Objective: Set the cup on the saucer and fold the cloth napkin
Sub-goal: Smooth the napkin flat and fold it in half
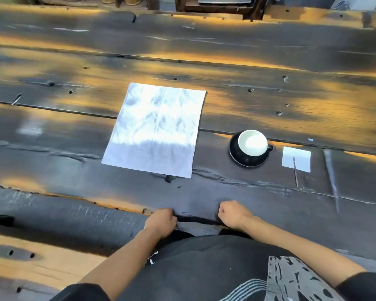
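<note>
one white cloth napkin lies flat, unfolded, mid-table. right of it, one cup sits on one saucer. two hands, left hand and right hand, rest curled into empty fists at the near table edge.

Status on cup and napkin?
Done: cup sits on the saucer. In hand: nothing; left hand and right hand rest curled at the table edge. Left: napkin lies flat, unfolded.
</note>
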Demonstrator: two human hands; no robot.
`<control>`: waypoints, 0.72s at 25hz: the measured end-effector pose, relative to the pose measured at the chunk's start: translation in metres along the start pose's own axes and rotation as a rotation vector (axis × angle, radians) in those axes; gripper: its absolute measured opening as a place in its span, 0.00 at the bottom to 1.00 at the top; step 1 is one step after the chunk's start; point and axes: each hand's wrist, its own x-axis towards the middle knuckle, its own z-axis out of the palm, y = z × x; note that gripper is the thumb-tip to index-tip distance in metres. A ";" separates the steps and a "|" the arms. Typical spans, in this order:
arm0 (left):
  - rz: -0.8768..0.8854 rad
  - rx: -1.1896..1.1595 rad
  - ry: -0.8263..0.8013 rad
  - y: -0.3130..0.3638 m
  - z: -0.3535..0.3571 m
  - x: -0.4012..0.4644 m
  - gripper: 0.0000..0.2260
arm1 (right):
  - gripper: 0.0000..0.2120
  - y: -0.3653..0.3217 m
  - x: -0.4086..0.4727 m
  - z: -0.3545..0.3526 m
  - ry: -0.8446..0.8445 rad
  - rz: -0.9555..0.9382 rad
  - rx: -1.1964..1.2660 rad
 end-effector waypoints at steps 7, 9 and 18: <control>0.107 0.013 0.003 -0.092 -0.046 0.018 0.13 | 0.12 -0.092 0.017 0.015 0.047 0.099 0.087; 0.114 0.012 0.008 -0.109 -0.061 0.021 0.11 | 0.12 -0.109 0.019 0.016 0.080 0.103 0.131; 0.038 0.037 0.027 -0.123 -0.112 0.039 0.10 | 0.10 -0.139 0.050 -0.008 0.146 0.049 0.211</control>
